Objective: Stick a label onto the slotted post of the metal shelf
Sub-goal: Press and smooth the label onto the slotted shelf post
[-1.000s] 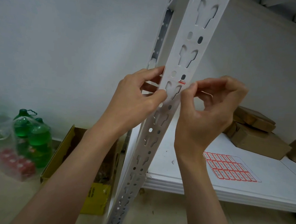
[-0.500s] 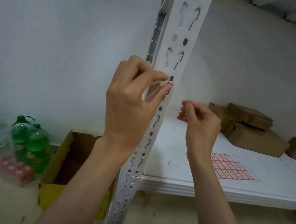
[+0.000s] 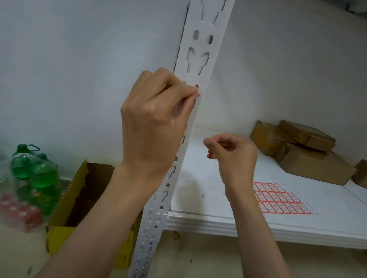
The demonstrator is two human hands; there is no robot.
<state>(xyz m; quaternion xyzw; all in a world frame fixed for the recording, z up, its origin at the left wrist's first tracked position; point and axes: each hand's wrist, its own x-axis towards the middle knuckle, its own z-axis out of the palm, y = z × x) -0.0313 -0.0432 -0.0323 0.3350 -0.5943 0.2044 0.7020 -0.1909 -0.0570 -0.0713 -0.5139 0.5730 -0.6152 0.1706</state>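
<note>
The white slotted post [image 3: 206, 40] of the metal shelf rises through the middle of the view. My left hand [image 3: 152, 122] is raised against its front face, with thumb and forefinger tips pinching a small label [image 3: 198, 94] just below a pair of oval holes. Only the label's red edge shows past my fingertips. My right hand [image 3: 234, 155] hangs lower, to the right of the post and above the shelf board [image 3: 259, 229]; its fingers are loosely curled and hold nothing.
A sheet of red-bordered labels [image 3: 282, 198] lies on the shelf board. Brown cardboard parcels [image 3: 310, 160] are stacked at the back right. Left of the post, on the floor, are an open yellow carton [image 3: 69, 197] and bagged green bottles [image 3: 40, 176].
My right hand let go of the post and dropped down to the right. My left hand stayed at the label on the post. The camera view shifted so the post looks more upright.
</note>
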